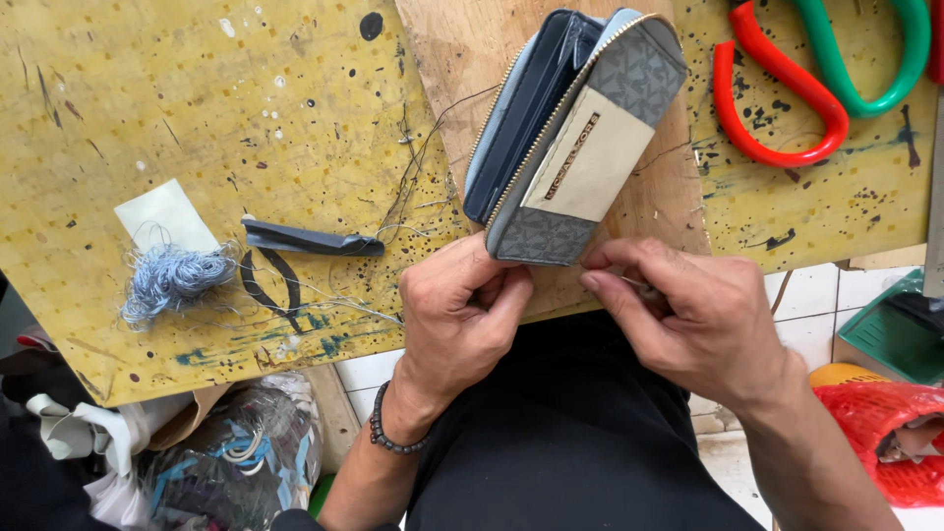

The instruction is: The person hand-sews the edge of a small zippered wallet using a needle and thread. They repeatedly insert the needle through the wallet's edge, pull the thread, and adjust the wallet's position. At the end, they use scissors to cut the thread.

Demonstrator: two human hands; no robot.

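Note:
A grey patterned zip wallet (580,138) with a cream panel and dark blue lining lies open-edged on a wooden board (462,59). My left hand (457,315) pinches its near corner between thumb and fingers. My right hand (688,315) is closed at the same corner, fingertips pinched on something thin and pale, perhaps a needle or thread; I cannot tell which. A thin thread (423,157) trails left from the wallet across the board.
The yellow, paint-spotted table (177,98) holds a tangle of pale blue thread (172,277), a white paper scrap (165,214), dark leather strips (310,239) and red (777,98) and green (865,59) scissor handles. Bags of scraps (226,462) lie below left, a red bag (885,433) at right.

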